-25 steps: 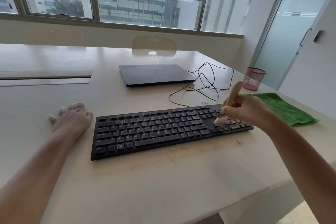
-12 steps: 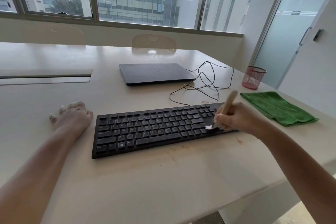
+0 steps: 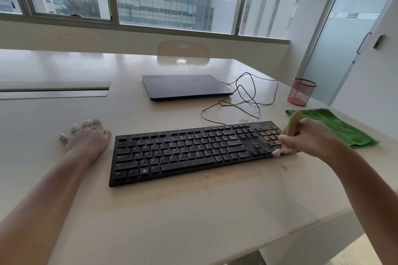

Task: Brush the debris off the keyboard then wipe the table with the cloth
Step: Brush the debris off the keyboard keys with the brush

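Note:
A black keyboard (image 3: 183,153) lies across the middle of the pale table (image 3: 193,217). Brown debris covers its number pad at the right end, and brown smears mark the table in front of it. My right hand (image 3: 310,137) grips a wooden-handled brush (image 3: 293,123); its pale bristles touch the keyboard's near right corner. My left hand (image 3: 86,135) rests flat on the table just left of the keyboard, fingers spread. A green cloth (image 3: 340,127) lies flat on the table behind my right hand.
A closed dark laptop (image 3: 185,86) sits behind the keyboard, with a loose black cable (image 3: 247,97) coiled to its right. A red mesh cup (image 3: 300,92) stands near the far right edge. The table's right edge runs close behind the cloth.
My right hand swept the brush left along the keys, then moved back to the keyboard's right end, bristles now at the near right corner. My left hand stayed put.

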